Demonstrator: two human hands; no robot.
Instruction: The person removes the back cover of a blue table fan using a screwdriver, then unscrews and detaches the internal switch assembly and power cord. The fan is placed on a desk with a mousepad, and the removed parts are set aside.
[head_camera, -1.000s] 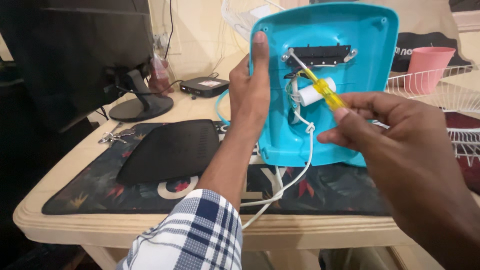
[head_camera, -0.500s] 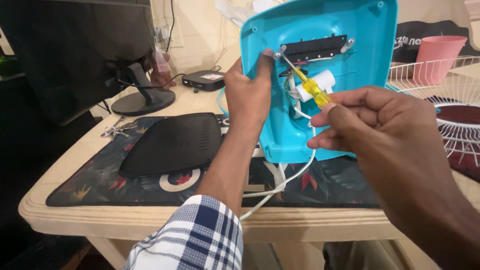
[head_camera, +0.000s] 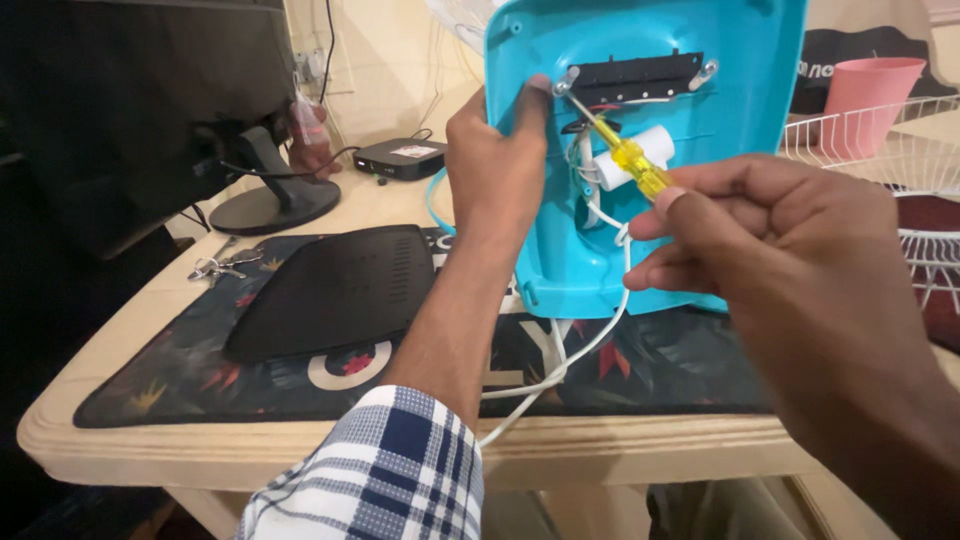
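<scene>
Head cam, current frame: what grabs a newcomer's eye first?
The turquoise plastic housing stood on edge at top centre, its open inside facing the camera. The left hand grips its left edge while the right hand holds a yellow-handled screwdriver with its tip at the black switch strip. A white cable trails down over the patterned desk mat.

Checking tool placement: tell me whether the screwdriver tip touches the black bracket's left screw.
Touching. The head view shows the screwdriver tip meeting the screw beside the left hand fingertip.

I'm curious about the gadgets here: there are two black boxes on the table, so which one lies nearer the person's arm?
The big, flat black box on the patterned mat, right beside the left forearm. The small black box sits farther back, near the monitor stand.
</scene>
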